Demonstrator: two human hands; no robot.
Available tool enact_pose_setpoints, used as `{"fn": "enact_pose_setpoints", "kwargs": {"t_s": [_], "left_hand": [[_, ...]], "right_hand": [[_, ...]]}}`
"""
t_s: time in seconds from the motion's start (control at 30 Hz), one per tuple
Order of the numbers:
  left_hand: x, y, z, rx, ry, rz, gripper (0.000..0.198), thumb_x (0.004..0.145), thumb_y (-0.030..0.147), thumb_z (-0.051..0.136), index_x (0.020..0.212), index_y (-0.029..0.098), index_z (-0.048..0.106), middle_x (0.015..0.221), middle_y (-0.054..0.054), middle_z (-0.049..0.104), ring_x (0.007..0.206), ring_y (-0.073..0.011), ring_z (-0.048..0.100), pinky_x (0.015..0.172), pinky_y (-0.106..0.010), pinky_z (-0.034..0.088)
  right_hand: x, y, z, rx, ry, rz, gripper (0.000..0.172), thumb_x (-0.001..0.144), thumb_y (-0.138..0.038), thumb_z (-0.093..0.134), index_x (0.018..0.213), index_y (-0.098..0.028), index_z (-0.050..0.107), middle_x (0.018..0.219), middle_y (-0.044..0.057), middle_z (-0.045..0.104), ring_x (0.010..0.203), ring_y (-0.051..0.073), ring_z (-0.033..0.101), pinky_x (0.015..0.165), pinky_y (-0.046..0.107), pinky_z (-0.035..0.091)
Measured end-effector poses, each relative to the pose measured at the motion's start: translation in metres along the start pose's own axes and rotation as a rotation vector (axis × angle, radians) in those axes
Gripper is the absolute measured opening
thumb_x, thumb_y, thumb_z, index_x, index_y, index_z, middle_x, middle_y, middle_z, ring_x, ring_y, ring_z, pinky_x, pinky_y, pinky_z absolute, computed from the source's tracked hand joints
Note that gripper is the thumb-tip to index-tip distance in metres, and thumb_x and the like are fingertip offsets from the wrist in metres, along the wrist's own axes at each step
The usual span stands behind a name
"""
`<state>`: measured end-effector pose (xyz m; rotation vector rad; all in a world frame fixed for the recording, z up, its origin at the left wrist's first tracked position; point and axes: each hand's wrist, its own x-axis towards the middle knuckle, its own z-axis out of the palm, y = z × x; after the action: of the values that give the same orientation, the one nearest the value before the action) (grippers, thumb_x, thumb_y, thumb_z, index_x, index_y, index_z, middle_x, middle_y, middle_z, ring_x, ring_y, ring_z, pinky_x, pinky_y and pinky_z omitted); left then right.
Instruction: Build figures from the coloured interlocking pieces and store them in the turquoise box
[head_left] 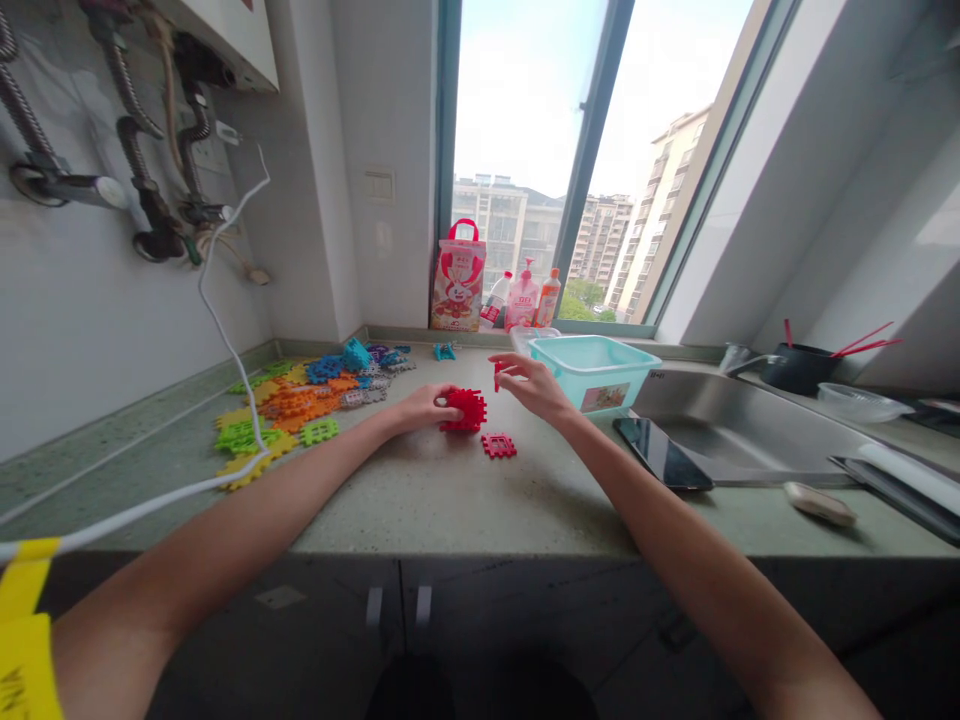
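Note:
My left hand (429, 408) grips a block of red interlocking plastic pieces (466, 411) from its left side, at the middle of the counter. Just to the right and a little above the counter, my right hand (529, 384) pinches a small red piece (497, 375) between thumb and fingers. A flat, square red piece with a notched rim and open centre (499, 446) lies in front of the block. The inner side of the block is hidden by my fingers.
Colourful interlocking pieces (300, 405) are heaped at the left, crossed by a white cable (238, 365). A turquoise basin (592, 352), a black phone (661, 455) and a steel sink (720, 425) stand at the right. Bottles (523, 300) line the window sill.

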<state>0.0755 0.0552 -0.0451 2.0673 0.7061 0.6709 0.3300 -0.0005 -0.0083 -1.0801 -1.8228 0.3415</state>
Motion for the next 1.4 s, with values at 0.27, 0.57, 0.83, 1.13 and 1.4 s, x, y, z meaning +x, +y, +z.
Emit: {"fn": "enact_pose_setpoints", "kwargs": {"t_s": [0.27,0.57,0.83,1.13,1.4], "left_hand": [[0.002,-0.005,0.000,0.002,-0.019,0.076,0.054,0.080,0.044,0.076,0.123,0.013,0.066,0.120,-0.011,0.074,0.108,-0.0271,0.069,0.093,-0.034,0.053],[0.003,-0.010,-0.001,-0.012,-0.003,0.081,0.057,0.078,0.038,0.077,0.127,0.015,0.063,0.124,-0.011,0.072,0.113,-0.0275,0.068,0.096,-0.035,0.053],[0.002,-0.007,0.000,-0.028,-0.022,0.087,0.055,0.078,0.037,0.076,0.127,0.016,0.063,0.125,-0.011,0.072,0.115,-0.0266,0.068,0.096,-0.035,0.053],[0.001,-0.005,0.000,-0.071,-0.042,0.062,0.066,0.076,0.037,0.077,0.135,0.015,0.057,0.124,-0.013,0.072,0.116,-0.0291,0.069,0.093,-0.037,0.055],[0.003,-0.010,-0.002,-0.023,-0.010,0.056,0.064,0.077,0.039,0.077,0.134,0.016,0.060,0.124,-0.012,0.073,0.109,-0.0283,0.071,0.091,-0.037,0.055]], "right_hand": [[-0.001,0.005,0.037,0.218,-0.001,0.069,0.033,0.087,-0.049,0.065,0.104,-0.021,0.069,0.097,0.005,0.076,0.094,0.021,0.071,0.086,0.035,0.056],[-0.008,0.005,0.035,0.104,-0.152,0.044,0.032,0.090,-0.048,0.065,0.102,-0.019,0.074,0.102,0.007,0.079,0.096,0.023,0.072,0.089,0.035,0.054],[-0.006,0.005,0.033,0.076,-0.187,0.059,0.036,0.092,-0.051,0.063,0.101,-0.019,0.076,0.101,0.007,0.079,0.097,0.023,0.071,0.089,0.034,0.053],[-0.007,0.006,0.032,0.122,-0.184,0.104,0.044,0.093,-0.056,0.061,0.113,-0.019,0.073,0.108,0.009,0.078,0.099,0.022,0.071,0.088,0.034,0.053],[-0.002,0.002,-0.020,-0.130,-0.324,0.095,0.042,0.083,-0.061,0.071,0.084,-0.019,0.073,0.080,0.003,0.073,0.075,0.019,0.065,0.067,0.029,0.048]]}}
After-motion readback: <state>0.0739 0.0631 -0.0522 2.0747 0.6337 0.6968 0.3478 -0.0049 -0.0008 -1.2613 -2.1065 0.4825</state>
